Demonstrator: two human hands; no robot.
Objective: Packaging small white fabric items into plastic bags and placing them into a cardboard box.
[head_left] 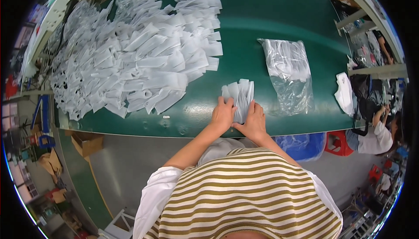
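White pouches (240,96), clasped between left hand (223,113) and right hand (254,121) — squaring, apparently. Next calls for even pressure.

1. Pretty clearly a factory workshop, I'd say.
2. Big green-topped table (262,3) with a monster heap of whitish plastic sleeves (152,60), proper bulk quantities.
3. Chunky metal frame (379,71) on the right, stuff crammed around it.
4. Cardboard box (88,143) on a bare grey floor (126,169).
5. Another person (379,139) off to the right, near a red plastic stool (338,143).
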